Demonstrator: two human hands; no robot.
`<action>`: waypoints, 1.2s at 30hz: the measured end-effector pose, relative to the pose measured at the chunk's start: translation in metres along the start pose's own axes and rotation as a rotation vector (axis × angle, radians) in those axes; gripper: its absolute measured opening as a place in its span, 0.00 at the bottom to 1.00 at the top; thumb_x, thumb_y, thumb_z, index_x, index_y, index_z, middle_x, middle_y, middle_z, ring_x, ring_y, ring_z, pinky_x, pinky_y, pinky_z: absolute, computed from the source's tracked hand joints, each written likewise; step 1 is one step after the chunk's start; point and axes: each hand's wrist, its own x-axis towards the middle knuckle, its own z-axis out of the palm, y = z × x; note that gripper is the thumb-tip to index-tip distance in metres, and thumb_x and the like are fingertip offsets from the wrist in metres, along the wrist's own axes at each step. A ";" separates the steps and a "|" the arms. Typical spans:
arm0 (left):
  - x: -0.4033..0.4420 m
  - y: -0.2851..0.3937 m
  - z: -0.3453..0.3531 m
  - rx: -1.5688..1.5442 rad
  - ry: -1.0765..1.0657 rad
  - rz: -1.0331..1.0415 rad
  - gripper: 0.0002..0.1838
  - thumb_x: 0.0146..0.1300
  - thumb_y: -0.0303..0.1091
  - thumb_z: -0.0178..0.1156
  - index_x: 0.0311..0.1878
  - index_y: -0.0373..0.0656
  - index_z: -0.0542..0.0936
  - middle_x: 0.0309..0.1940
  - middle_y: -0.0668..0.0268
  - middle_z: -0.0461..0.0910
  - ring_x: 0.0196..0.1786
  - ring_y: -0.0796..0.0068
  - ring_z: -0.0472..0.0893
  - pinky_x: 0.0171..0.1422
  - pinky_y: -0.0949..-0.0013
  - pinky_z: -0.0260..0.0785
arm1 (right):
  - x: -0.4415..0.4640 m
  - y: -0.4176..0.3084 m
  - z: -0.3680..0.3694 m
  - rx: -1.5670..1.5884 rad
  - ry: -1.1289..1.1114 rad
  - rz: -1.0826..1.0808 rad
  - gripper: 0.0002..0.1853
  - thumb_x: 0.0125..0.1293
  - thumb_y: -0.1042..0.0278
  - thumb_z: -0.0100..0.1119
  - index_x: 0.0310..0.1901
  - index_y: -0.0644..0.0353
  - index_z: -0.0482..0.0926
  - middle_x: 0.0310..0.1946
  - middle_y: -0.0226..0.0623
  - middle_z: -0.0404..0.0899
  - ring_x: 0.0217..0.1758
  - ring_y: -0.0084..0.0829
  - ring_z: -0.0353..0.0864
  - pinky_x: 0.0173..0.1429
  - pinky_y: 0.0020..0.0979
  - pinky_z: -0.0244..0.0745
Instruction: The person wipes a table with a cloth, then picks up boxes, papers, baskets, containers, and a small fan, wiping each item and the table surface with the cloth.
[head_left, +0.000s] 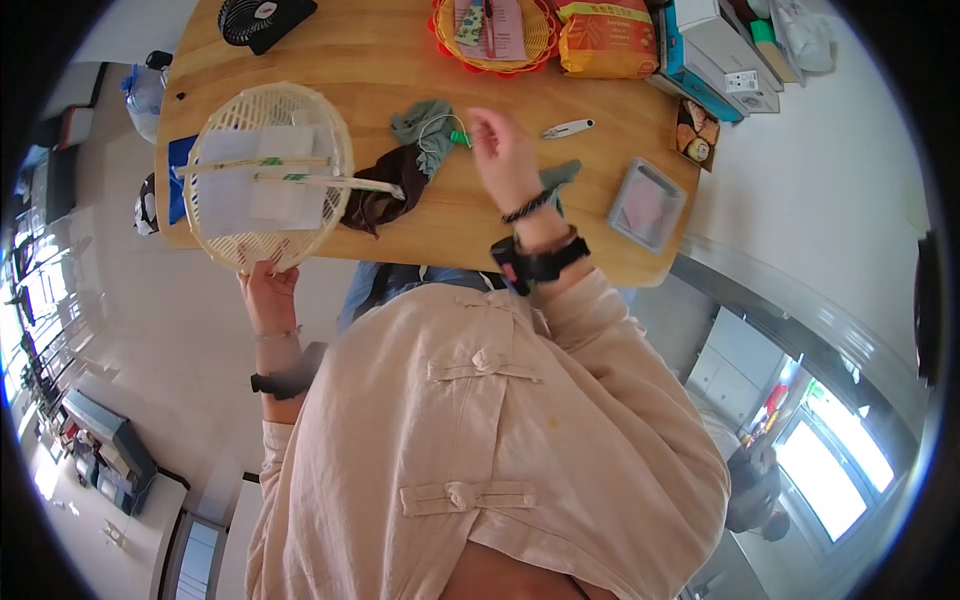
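Observation:
My left hand [270,295] grips the near rim of a round cream plastic basket [335,110], fingers closed on it. In the basket lie pale sheets [225,190]. Two long sticks with green markings [225,167] lie across it, one reaching past its right rim toward a dark brown cloth [385,185]. My right hand [503,155] is above the table, fingers bent together; whether they hold anything is hidden. Just left of it are a small green piece [459,138] with a thin white loop and a grey-green cloth [430,125]. Another green cloth [560,180] lies partly behind my right wrist.
On the wooden table [380,75] are a white-handled cutter [568,129], a grey tray [647,245], a red-and-yellow basket [545,35], an orange bag [608,45] and a black fan [262,20]. Boxes [720,60] stand at the right back. The table's near edge is close to my body.

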 end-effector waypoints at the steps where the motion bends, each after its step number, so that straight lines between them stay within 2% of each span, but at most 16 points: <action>1: 0.002 0.003 -0.004 0.006 0.004 0.003 0.23 0.51 0.21 0.47 0.52 0.49 0.60 0.44 0.60 0.71 0.38 0.66 0.77 0.36 0.66 0.72 | 0.007 0.037 0.009 -0.126 0.048 0.059 0.18 0.54 0.65 0.57 0.48 0.55 0.71 0.44 0.41 0.73 0.48 0.43 0.71 0.46 0.40 0.70; 5: 0.003 0.010 -0.009 0.027 0.033 0.030 0.24 0.51 0.22 0.47 0.53 0.49 0.59 0.45 0.60 0.70 0.38 0.63 0.76 0.36 0.66 0.72 | 0.001 0.079 0.031 -0.418 0.147 -0.062 0.17 0.52 0.63 0.58 0.44 0.56 0.73 0.42 0.41 0.73 0.47 0.42 0.71 0.45 0.38 0.71; 7: 0.001 0.011 -0.008 0.026 0.030 0.031 0.24 0.50 0.22 0.48 0.53 0.49 0.59 0.44 0.60 0.70 0.37 0.63 0.76 0.36 0.65 0.72 | -0.002 0.079 0.034 -0.563 -0.054 -0.024 0.19 0.51 0.62 0.60 0.45 0.56 0.73 0.40 0.41 0.74 0.47 0.42 0.71 0.46 0.38 0.71; 11: -0.006 0.005 0.004 0.089 0.049 0.036 0.25 0.50 0.23 0.48 0.53 0.50 0.58 0.43 0.60 0.70 0.36 0.65 0.77 0.35 0.66 0.72 | -0.005 0.091 0.025 -0.556 -0.001 0.009 0.21 0.53 0.62 0.59 0.48 0.58 0.70 0.39 0.37 0.75 0.44 0.36 0.73 0.44 0.35 0.70; 13: -0.007 0.000 0.006 0.098 0.038 0.008 0.25 0.50 0.23 0.48 0.53 0.50 0.58 0.43 0.61 0.71 0.35 0.66 0.77 0.35 0.67 0.72 | -0.007 0.096 0.016 0.379 -0.113 0.528 0.19 0.56 0.59 0.56 0.48 0.58 0.71 0.39 0.32 0.76 0.43 0.26 0.74 0.43 0.30 0.69; 14: -0.011 0.000 0.013 0.126 0.012 -0.013 0.25 0.50 0.23 0.48 0.54 0.51 0.58 0.42 0.61 0.71 0.35 0.67 0.77 0.34 0.68 0.72 | -0.013 0.068 0.002 0.759 -0.097 0.619 0.17 0.59 0.57 0.53 0.45 0.58 0.73 0.39 0.28 0.77 0.41 0.19 0.73 0.41 0.26 0.66; 17: -0.008 -0.008 0.023 0.197 -0.051 -0.072 0.25 0.51 0.24 0.47 0.54 0.51 0.59 0.42 0.62 0.72 0.34 0.68 0.77 0.33 0.69 0.72 | -0.016 0.043 -0.012 1.213 -0.220 0.580 0.16 0.58 0.54 0.53 0.44 0.54 0.75 0.39 0.28 0.77 0.42 0.18 0.73 0.42 0.26 0.66; 18: -0.007 -0.010 0.026 0.247 -0.084 -0.112 0.25 0.52 0.24 0.47 0.55 0.51 0.59 0.42 0.62 0.73 0.34 0.69 0.78 0.33 0.70 0.72 | -0.016 0.024 -0.012 0.897 -0.187 0.462 0.19 0.58 0.52 0.53 0.45 0.57 0.75 0.40 0.33 0.77 0.42 0.25 0.74 0.44 0.28 0.67; 19: -0.006 -0.013 0.029 0.249 -0.077 -0.111 0.25 0.52 0.24 0.47 0.55 0.51 0.59 0.42 0.62 0.73 0.34 0.69 0.78 0.33 0.70 0.72 | -0.014 0.008 -0.010 0.901 -0.194 0.464 0.19 0.58 0.52 0.53 0.45 0.57 0.75 0.40 0.33 0.77 0.42 0.25 0.74 0.44 0.28 0.67; 22: -0.011 -0.017 0.046 0.286 -0.171 -0.170 0.25 0.52 0.24 0.46 0.56 0.51 0.59 0.41 0.63 0.74 0.33 0.70 0.78 0.33 0.70 0.72 | -0.007 -0.025 0.007 0.004 -0.144 -0.417 0.23 0.56 0.52 0.57 0.45 0.63 0.74 0.38 0.44 0.76 0.43 0.41 0.74 0.46 0.33 0.68; 25: -0.013 -0.016 0.048 0.220 -0.167 -0.139 0.24 0.52 0.24 0.45 0.54 0.51 0.60 0.41 0.63 0.73 0.34 0.69 0.78 0.33 0.69 0.72 | 0.009 -0.014 0.027 0.288 0.099 -0.218 0.21 0.55 0.54 0.59 0.45 0.62 0.75 0.37 0.43 0.76 0.43 0.40 0.74 0.45 0.34 0.69; 26: -0.012 -0.017 0.044 0.220 -0.161 -0.137 0.24 0.52 0.24 0.45 0.54 0.51 0.60 0.41 0.63 0.73 0.34 0.69 0.78 0.33 0.69 0.72 | 0.014 -0.022 0.015 0.502 0.020 0.118 0.21 0.55 0.55 0.59 0.46 0.60 0.74 0.41 0.44 0.75 0.44 0.42 0.74 0.46 0.34 0.69; 29: -0.006 -0.014 0.025 0.198 -0.106 -0.102 0.22 0.51 0.24 0.45 0.52 0.51 0.60 0.41 0.62 0.73 0.35 0.68 0.78 0.33 0.69 0.72 | 0.042 0.033 0.025 0.049 -0.109 0.274 0.19 0.56 0.57 0.58 0.47 0.57 0.74 0.41 0.43 0.76 0.42 0.43 0.75 0.43 0.35 0.71; 30: -0.005 -0.011 0.019 0.178 -0.080 -0.091 0.22 0.51 0.24 0.46 0.51 0.51 0.60 0.41 0.63 0.73 0.36 0.68 0.78 0.33 0.68 0.72 | 0.038 0.047 0.038 0.049 -0.106 0.272 0.19 0.56 0.57 0.58 0.47 0.57 0.74 0.41 0.43 0.76 0.42 0.43 0.75 0.43 0.35 0.71; 32: -0.007 -0.007 0.014 0.130 -0.020 -0.066 0.23 0.51 0.24 0.46 0.51 0.51 0.59 0.42 0.62 0.72 0.36 0.67 0.77 0.33 0.68 0.71 | 0.028 0.071 0.068 -0.459 -0.004 0.024 0.17 0.56 0.59 0.57 0.44 0.58 0.74 0.35 0.44 0.77 0.36 0.42 0.76 0.39 0.36 0.71; 36: -0.008 -0.005 0.008 0.130 0.007 -0.046 0.23 0.51 0.24 0.46 0.52 0.51 0.59 0.43 0.62 0.71 0.35 0.67 0.77 0.33 0.68 0.71 | 0.027 0.090 0.082 -0.341 0.036 0.042 0.17 0.55 0.60 0.58 0.44 0.60 0.72 0.30 0.44 0.77 0.34 0.42 0.77 0.38 0.37 0.71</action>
